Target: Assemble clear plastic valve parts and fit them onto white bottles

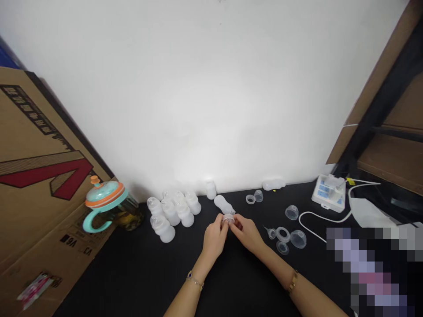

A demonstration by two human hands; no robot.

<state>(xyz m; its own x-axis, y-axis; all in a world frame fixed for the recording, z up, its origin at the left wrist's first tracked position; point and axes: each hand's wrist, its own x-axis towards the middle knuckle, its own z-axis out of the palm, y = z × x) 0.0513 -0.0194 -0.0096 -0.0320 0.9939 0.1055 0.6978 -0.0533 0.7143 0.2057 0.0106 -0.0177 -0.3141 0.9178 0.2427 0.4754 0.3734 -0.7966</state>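
Low over the black table, my left hand [214,237] and my right hand [247,234] meet, fingertips closed on both sides of a translucent baby bottle collar ring [228,218]. Whether a teat sits inside the ring I cannot make out. Just behind it a white baby bottle [223,204] lies on its side. Another bottle [210,190] stands upright against the wall. To the left several capped bottles [170,212] stand in a cluster. Right of my hands lie a loose teat [271,233], a ring [283,234], a flat disc [282,248] and a clear dome cap [298,239].
A teal-lidded jug [107,200] stands at the left by a cardboard box [39,167]. Farther back are a small ring [250,199], dome caps [291,212] and a lying bottle [273,184]. A power strip [329,193] with a white cable [325,218] is at right.
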